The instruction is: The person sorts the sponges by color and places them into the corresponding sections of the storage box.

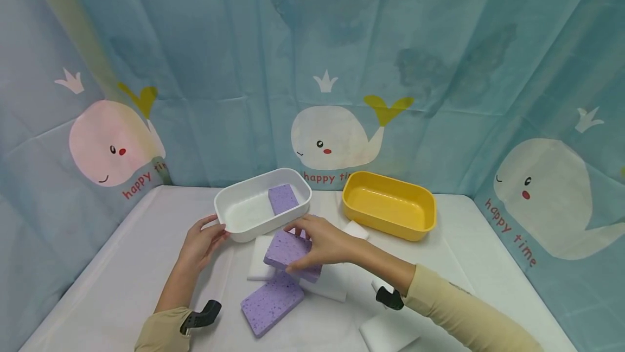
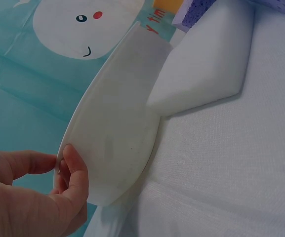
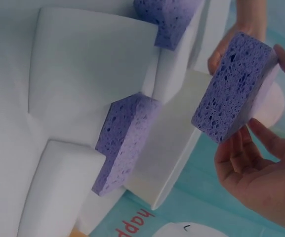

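My left hand pinches the rim of a white plastic tub at its left end, thumb and fingers on either side of the edge in the left wrist view. Inside that tub lies one purple sponge. My right hand grips another purple sponge by its edges, held above the table in front of the tub; its pores show clearly in the right wrist view. Below it, a purple sponge lies on the table. One more purple sponge rests close to the tub, mostly hidden by my right hand in the head view.
Several white blocks, likely foam, lie about the table, including one block by the tub and one near the front. A yellow tub stands at the back right. Behind hangs a blue curtain with whales.
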The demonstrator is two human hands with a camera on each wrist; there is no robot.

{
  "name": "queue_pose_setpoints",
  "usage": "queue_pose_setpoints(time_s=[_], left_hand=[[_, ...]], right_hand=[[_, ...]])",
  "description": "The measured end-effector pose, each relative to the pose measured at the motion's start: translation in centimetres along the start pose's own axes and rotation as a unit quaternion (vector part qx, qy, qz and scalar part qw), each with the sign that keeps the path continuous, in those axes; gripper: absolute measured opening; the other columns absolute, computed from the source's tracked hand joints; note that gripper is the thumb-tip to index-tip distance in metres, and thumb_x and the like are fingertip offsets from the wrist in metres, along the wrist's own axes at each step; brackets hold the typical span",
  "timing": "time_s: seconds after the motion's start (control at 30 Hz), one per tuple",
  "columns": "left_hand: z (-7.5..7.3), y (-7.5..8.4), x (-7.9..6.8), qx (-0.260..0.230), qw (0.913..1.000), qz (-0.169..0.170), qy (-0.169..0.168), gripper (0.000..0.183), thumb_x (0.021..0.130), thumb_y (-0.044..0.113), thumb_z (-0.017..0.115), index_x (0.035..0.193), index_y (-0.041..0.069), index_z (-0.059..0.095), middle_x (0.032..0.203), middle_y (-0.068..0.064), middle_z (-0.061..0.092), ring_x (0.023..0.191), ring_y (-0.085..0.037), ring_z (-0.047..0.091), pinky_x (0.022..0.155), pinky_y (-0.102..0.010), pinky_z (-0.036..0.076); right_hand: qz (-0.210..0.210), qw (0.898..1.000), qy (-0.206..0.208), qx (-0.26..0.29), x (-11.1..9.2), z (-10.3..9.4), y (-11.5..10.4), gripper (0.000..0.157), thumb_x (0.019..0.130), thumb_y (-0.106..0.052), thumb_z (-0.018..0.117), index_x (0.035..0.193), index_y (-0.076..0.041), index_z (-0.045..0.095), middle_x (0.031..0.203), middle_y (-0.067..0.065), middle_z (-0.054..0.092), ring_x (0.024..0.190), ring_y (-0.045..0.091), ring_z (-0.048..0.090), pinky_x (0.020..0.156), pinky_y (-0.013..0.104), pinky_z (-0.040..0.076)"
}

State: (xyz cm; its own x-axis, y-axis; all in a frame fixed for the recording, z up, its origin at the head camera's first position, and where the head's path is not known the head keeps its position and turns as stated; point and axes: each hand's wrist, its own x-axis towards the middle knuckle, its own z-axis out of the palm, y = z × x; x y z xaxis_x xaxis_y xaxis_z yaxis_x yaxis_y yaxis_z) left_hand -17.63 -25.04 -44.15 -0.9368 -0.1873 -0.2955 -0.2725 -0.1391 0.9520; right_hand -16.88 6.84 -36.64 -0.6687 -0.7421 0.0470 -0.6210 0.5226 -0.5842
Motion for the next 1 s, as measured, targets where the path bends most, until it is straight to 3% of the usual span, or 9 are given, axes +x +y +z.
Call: queue_pose_setpoints(time_s=[0.63, 1.0], left_hand=[[0.2, 0.0, -0.3, 0.011, 0.9999, 0.003, 0.001, 0.068, 0.107, 0.004, 0.053, 0.165, -0.004, 0.019, 0.131, -0.021, 0.053, 0.090, -0.003, 0.069, 0.087, -0.015, 0.059], [0.1, 0.2, -0.3, 0.007, 1.0000, 0.000, 0.000, 0.069, 0.108, 0.006, 0.054, 0.166, -0.003, 0.018, 0.124, -0.015, 0.057, 0.088, -0.001, 0.069, 0.087, -0.016, 0.059]], right_hand=[[0.029, 0.999, 0.029, 0.010, 2.5, 1.6, 0.6, 0.070, 0.079, -0.038, 0.094, 0.136, -0.012, 0.064, 0.120, 0.005, 0.065, 0.096, 0.013, 0.055, 0.080, 0.021, 0.049], [0.055, 0.997, 0.054, 0.005, 4.0, 1.8, 0.3, 0.075, 0.082, -0.039, 0.091, 0.143, -0.008, 0.061, 0.124, 0.009, 0.064, 0.107, 0.018, 0.056, 0.086, 0.024, 0.050]])
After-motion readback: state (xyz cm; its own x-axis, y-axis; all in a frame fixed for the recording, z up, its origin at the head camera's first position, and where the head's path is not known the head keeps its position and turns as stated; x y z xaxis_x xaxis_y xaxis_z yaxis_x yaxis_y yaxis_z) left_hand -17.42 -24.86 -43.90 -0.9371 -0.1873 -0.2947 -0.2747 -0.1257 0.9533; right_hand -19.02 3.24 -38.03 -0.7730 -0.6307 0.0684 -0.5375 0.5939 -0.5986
